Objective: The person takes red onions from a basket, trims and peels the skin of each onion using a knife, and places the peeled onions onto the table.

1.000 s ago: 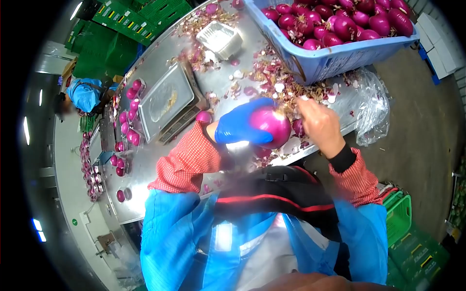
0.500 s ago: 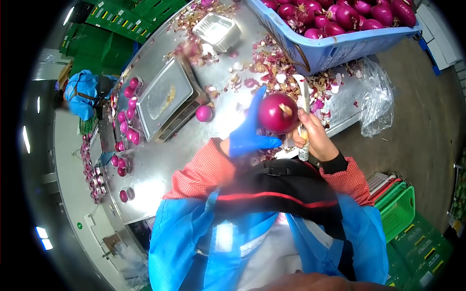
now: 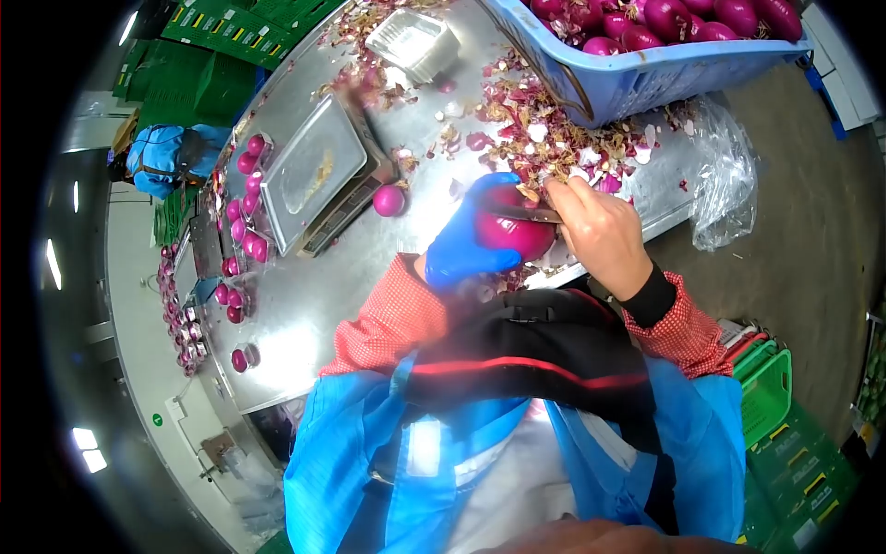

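Observation:
A large red onion (image 3: 517, 233) rests in my left hand (image 3: 464, 242), which wears a blue glove and has its fingers wrapped round the onion's left side. My bare right hand (image 3: 602, 231) is closed on a knife (image 3: 524, 213), its blade lying across the top of the onion. The knife's handle is mostly hidden by my fingers. Just beyond both hands, a heap of onion skins (image 3: 526, 125) covers part of the metal table (image 3: 318, 309). A single onion (image 3: 389, 200) sits to the left, beside the scale.
A scale (image 3: 323, 175) stands at the left, with packed onions (image 3: 251, 205) beyond it. At the back are clear trays (image 3: 413, 44) and a blue crate (image 3: 637, 83) full of onions. Plastic film (image 3: 724, 175) hangs over the right edge. A co-worker (image 3: 171, 159) in blue is far left.
The knife, upright beside the onion half a second ago, now lies across it. My left hand has closed from spread fingers round the onion. The view has shifted slightly.

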Demonstrator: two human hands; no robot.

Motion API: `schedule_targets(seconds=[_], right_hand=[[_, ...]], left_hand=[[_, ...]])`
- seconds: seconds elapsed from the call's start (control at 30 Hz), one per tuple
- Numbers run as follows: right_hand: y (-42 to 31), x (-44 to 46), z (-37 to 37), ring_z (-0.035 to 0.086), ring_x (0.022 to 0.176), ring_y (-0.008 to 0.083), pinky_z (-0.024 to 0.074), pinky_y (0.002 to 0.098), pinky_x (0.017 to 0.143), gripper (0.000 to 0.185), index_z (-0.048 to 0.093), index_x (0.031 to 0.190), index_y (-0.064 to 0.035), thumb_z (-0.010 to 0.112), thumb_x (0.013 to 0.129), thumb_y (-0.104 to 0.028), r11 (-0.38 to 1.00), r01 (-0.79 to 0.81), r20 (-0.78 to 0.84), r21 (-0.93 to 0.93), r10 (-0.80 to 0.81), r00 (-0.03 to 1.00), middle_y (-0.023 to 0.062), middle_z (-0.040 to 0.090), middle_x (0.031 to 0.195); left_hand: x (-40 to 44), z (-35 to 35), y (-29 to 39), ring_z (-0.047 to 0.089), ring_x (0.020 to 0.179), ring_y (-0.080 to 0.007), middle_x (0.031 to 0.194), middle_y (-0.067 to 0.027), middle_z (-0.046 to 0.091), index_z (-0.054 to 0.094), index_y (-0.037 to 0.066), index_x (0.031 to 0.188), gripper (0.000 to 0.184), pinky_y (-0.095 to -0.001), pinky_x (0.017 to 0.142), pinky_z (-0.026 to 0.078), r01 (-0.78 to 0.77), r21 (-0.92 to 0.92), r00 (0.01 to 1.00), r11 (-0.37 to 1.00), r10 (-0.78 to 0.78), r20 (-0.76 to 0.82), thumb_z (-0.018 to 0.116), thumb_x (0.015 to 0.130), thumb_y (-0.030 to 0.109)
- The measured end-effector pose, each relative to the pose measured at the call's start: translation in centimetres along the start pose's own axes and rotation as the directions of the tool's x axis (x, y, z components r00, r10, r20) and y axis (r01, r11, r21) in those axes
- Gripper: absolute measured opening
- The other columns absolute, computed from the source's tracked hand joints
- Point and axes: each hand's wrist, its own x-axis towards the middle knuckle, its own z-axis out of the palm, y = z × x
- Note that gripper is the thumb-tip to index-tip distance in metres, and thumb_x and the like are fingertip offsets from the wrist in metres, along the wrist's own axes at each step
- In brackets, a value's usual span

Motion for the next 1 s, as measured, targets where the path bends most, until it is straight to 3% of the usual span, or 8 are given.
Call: schedule_targets(seconds=[0.4,0.53,0.63,0.73,0.77,0.87,0.93,1.0], right_hand=[[0.6,-1.3,0.8,0.062,0.062,0.0198,0.0493,0.0318,0.054,0.038,0.065,0.109,-0.0090,0.069,0.072,-0.003,0.993,-0.107,0.049,0.043,0.105,0.993,0.0053,0.060,0.086],[2.5,-3.2,1.4,0.064,0.069,0.0249,0.0508,0.0312,0.061,0.036,0.063,0.115,-0.0048,0.069,0.080,-0.008,0.957,-0.207,0.064,0.205,0.198,0.978,0.0106,0.063,0.088],[1.0,-1.9,0.6,0.062,0.075,0.0190,0.0504,0.0295,0.069,0.039,0.060,0.120,-0.0013,0.071,0.087,-0.018,0.728,-0.407,0.208,0.552,0.352,0.913,0.0098,0.064,0.089],[1.4,-0.8,1.3,0.058,0.080,0.0133,0.0489,0.0293,0.075,0.043,0.058,0.122,0.0015,0.070,0.091,-0.027,0.207,-0.631,0.519,0.748,0.410,0.750,0.0065,0.063,0.089],[1.8,-0.9,2.1,0.059,0.083,0.0125,0.0490,0.0294,0.077,0.040,0.059,0.116,0.0025,0.070,0.092,-0.028,0.351,-0.547,0.432,0.760,0.356,0.829,0.0033,0.063,0.092],[1.6,-0.7,3.6,0.059,0.082,0.0126,0.0482,0.0287,0.076,0.036,0.059,0.111,0.0016,0.071,0.091,-0.026,0.205,-0.524,0.446,0.826,0.329,0.832,0.0032,0.063,0.090],[1.0,0.0,2.4,0.060,0.080,0.0128,0.0478,0.0294,0.075,0.026,0.061,0.101,0.0007,0.070,0.089,-0.020,0.292,-0.552,0.491,0.781,0.260,0.831,0.0040,0.063,0.085],[-0.3,0.3,0.6,0.060,0.078,0.0131,0.0477,0.0300,0.075,0.021,0.061,0.096,0.0001,0.069,0.088,-0.017,0.361,-0.570,0.569,0.738,0.122,0.814,0.0043,0.062,0.083]], left_hand=[[0.1,0.4,0.0,0.050,0.127,-0.0237,0.135,-0.0112,0.050,0.030,0.007,0.145,0.092,-0.0387,0.106,0.042,-0.003,0.053,0.998,0.999,0.000,0.064,0.084,0.070,0.013],[0.3,-0.7,-0.3,0.050,0.127,-0.0240,0.136,-0.0117,0.049,0.030,0.008,0.144,0.094,-0.0398,0.105,0.044,-0.025,0.029,1.000,0.999,0.026,-0.008,0.085,0.069,0.014],[0.5,-1.1,-0.5,0.051,0.127,-0.0252,0.137,-0.0119,0.048,0.029,0.010,0.146,0.096,-0.0397,0.102,0.047,0.015,0.070,1.000,0.997,-0.014,-0.016,0.085,0.068,0.013],[1.1,-0.2,-0.9,0.052,0.124,-0.0246,0.135,-0.0112,0.049,0.029,0.011,0.146,0.098,-0.0380,0.098,0.050,0.000,0.190,0.999,0.982,0.007,-0.036,0.085,0.065,0.011],[1.1,0.0,-1.5,0.053,0.123,-0.0241,0.134,-0.0110,0.049,0.030,0.011,0.146,0.098,-0.0378,0.097,0.050,-0.007,0.243,0.999,0.970,0.019,-0.046,0.085,0.065,0.010],[0.5,0.5,-2.0,0.054,0.119,-0.0230,0.132,-0.0111,0.050,0.032,0.011,0.144,0.098,-0.0373,0.094,0.051,0.049,0.270,0.995,0.962,-0.023,-0.102,0.086,0.062,0.010],[0.2,0.1,-3.3,0.054,0.118,-0.0232,0.130,-0.0112,0.051,0.032,0.011,0.144,0.097,-0.0375,0.095,0.051,0.029,0.368,0.993,0.929,0.016,-0.117,0.085,0.062,0.010],[0.2,-0.3,-3.7,0.054,0.119,-0.0236,0.130,-0.0113,0.051,0.032,0.010,0.144,0.096,-0.0381,0.098,0.049,-0.016,0.225,0.987,0.974,0.051,-0.150,0.085,0.064,0.010]])
